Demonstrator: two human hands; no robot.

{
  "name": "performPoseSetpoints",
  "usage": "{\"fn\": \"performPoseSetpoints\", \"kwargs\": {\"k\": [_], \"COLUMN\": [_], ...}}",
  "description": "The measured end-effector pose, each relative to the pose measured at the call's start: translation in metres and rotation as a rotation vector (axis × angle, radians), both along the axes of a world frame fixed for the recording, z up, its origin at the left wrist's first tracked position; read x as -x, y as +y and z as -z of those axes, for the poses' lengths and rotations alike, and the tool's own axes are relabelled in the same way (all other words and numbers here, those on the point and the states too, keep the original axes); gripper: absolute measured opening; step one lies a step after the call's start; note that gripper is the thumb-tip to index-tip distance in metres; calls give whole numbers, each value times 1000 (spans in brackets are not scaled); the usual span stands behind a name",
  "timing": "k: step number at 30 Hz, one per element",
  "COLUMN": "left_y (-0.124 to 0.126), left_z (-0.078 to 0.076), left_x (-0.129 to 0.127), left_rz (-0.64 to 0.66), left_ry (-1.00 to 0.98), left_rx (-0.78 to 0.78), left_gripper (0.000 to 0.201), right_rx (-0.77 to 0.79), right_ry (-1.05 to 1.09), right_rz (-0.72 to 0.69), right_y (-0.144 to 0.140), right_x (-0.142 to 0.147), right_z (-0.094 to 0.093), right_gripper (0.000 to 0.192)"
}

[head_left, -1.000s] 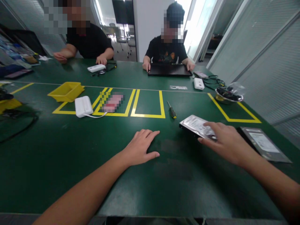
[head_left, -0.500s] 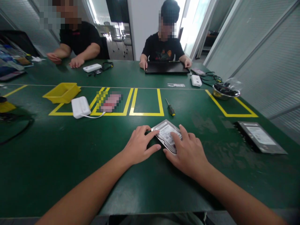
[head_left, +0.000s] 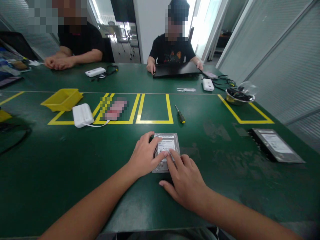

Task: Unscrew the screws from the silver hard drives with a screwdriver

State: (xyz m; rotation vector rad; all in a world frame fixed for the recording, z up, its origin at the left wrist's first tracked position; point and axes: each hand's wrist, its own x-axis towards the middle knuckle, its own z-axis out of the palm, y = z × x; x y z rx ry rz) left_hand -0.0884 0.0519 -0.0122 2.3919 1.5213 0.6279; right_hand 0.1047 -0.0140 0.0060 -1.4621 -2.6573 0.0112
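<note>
The left hand (head_left: 145, 155) and right hand (head_left: 187, 182) rest spread over the hard drive (head_left: 168, 145) — apparently to steady it on the table (head_left: 141, 206).

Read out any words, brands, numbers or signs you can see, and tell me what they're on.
No text can be read.
Hard drive label, centre: print too small.
Second drive label, right: too blurred.
Shirt print, opposite: no legible words.
Far-right white device: mark too small.
Pink device: pixelated.

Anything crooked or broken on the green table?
A bit: the white box with the wire sits across the yellow tape, not neatly inside. The hard drive under the left hand and right hand looks straight, no clear damage.
</note>
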Motion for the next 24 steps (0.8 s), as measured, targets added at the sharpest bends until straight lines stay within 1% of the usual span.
{"fn": "performPoseSetpoints", "kwargs": {"k": [2,3,6,7,8,11,13,16,19,21,23,24], "left_y": [3,4,8,10,11,13,14,14,13,13,13,13], "left_z": [2,2,1,0,-1,-4,-5,-6,-6,-7,-8,-8], "left_x": [2,3,4,4,4,4,4,4,4,3,3,3], "left_rz": [32,57,103,106,107,116,121,123,121,120,118,117], "left_ry": [5,13,41,46,51,54,48,40,38,43,50,51], "left_rx": [14,31,82,90,96,106,108,108,108,112,116,119], "left_gripper": [52,52,56,57,59,61,62,62,62,62,62,62], "right_rx": [22,31,46,42,26,-62,-102,-182,-228,-240,-148,-59], "right_ry": [34,58,127,134,129,31,-81,-231,-269,-306,-335,-319], "right_rz": [-26,-26,14,33,64,198,306,503,634,750,920,965], "right_y": [-1,0,9,14,19,36,46,56,58,58,57,57], "right_x": [-3,-7,-25,-33,-43,-83,-117,-175,-230,-262,-292,-307], "right_z": [-3,-6,-13,-14,-14,-11,-9,-9,-14,-14,-10,-6], "right_gripper": [73,67,37,32,32,31,33,25,38,53,69,76]}}
